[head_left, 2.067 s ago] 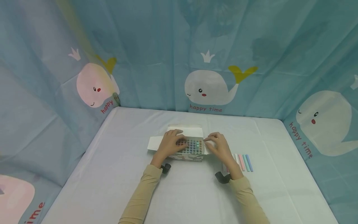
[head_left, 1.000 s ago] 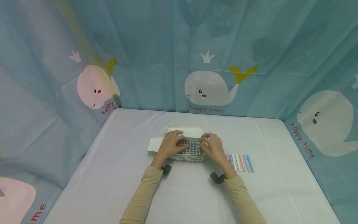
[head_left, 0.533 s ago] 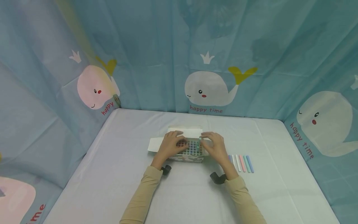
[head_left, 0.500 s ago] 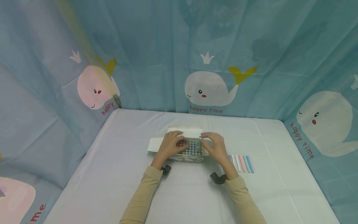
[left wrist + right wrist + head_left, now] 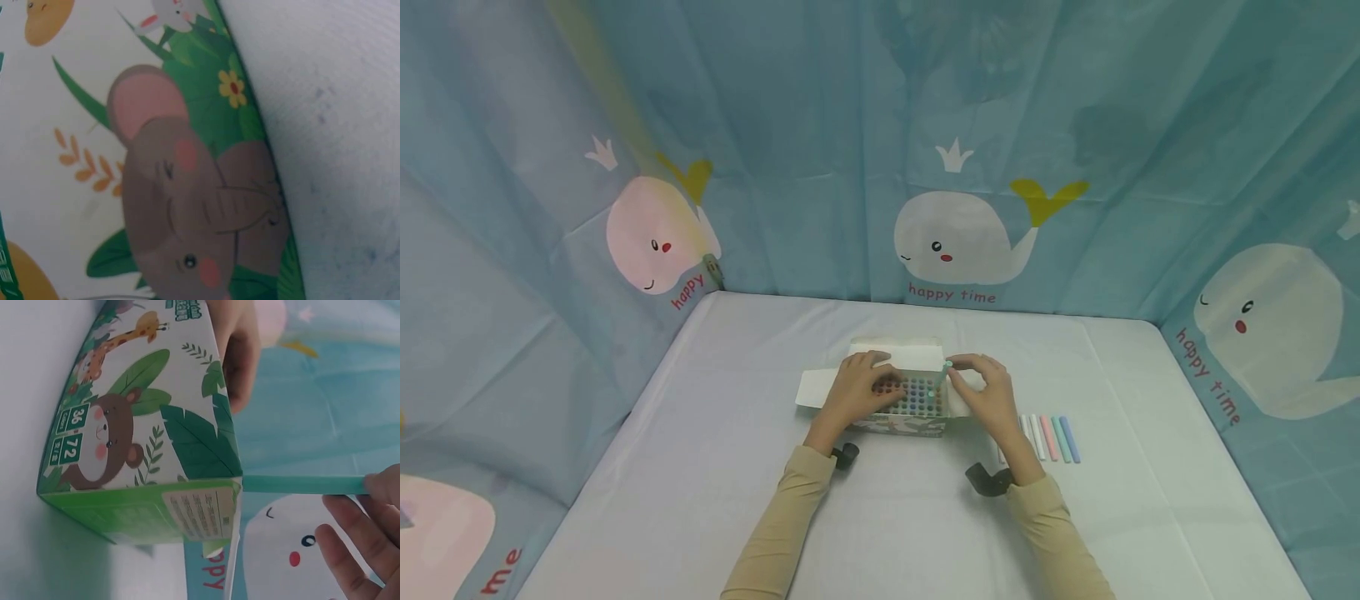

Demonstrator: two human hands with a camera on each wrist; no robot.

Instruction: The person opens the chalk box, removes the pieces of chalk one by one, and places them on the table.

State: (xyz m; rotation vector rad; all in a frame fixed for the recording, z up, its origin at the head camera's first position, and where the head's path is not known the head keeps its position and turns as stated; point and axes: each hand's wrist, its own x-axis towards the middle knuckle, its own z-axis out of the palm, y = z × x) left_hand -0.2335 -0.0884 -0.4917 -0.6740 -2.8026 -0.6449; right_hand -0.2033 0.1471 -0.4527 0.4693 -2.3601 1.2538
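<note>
My right hand (image 5: 988,396) pinches the upper end of a green chalk stick (image 5: 294,484) between thumb and fingers. The stick slants up out of the open cardboard box (image 5: 898,423); in the right wrist view its lower end meets the box's top edge. My left hand (image 5: 853,387) rests over the left part of the box, fingers spread toward the rear and thumb over the top. Rows of coloured round ends fill the box, and another green stick end (image 5: 932,393) stands out slightly. The left wrist view shows the box's elephant-printed side (image 5: 169,187) up close.
Several chalk sticks (image 5: 1048,437) in white, pink, green and blue lie side by side right of the box, partly behind my right forearm. The box's white flaps (image 5: 816,386) are folded outward. A whale-printed curtain (image 5: 805,233) hangs behind the white table (image 5: 910,517).
My right hand moved left to the box, took hold of a green chalk stick and drew it upward, then to the right. My left hand has stayed on the box.
</note>
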